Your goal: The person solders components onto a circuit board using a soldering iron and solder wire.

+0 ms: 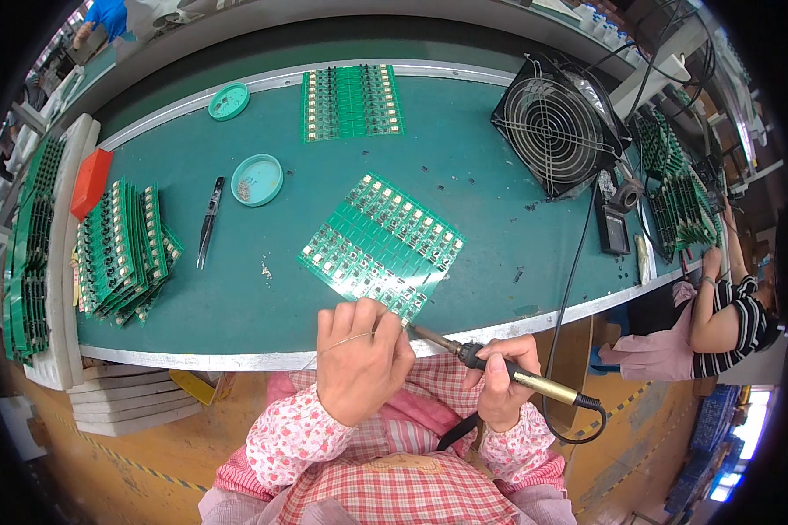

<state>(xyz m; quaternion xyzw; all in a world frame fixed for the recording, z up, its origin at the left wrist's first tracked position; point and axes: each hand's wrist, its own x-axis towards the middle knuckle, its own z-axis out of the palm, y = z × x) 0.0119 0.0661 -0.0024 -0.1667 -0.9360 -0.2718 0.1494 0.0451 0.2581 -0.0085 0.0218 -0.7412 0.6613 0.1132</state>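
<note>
A green circuit board panel [392, 238] lies tilted on the bench in front of me, with rows of small parts on it. My left hand [359, 360] is closed at the board's near edge, with a thin strand of solder wire [348, 339] running across its fingers. In my right hand [504, 383] is a soldering iron [547, 388], gripped by its black and gold handle. The iron's tip points left and meets the board's near corner beside my left fingers. What lies under those fingertips is hidden.
Tweezers [210, 220] lie left of a small round dish [257, 180]. Stacked boards [123, 254] stand at the left by a red box [91, 183]. Another panel [352, 103] lies at the back. A black fan [553, 127] and iron stand [615, 219] are at right, near a co-worker [718, 324].
</note>
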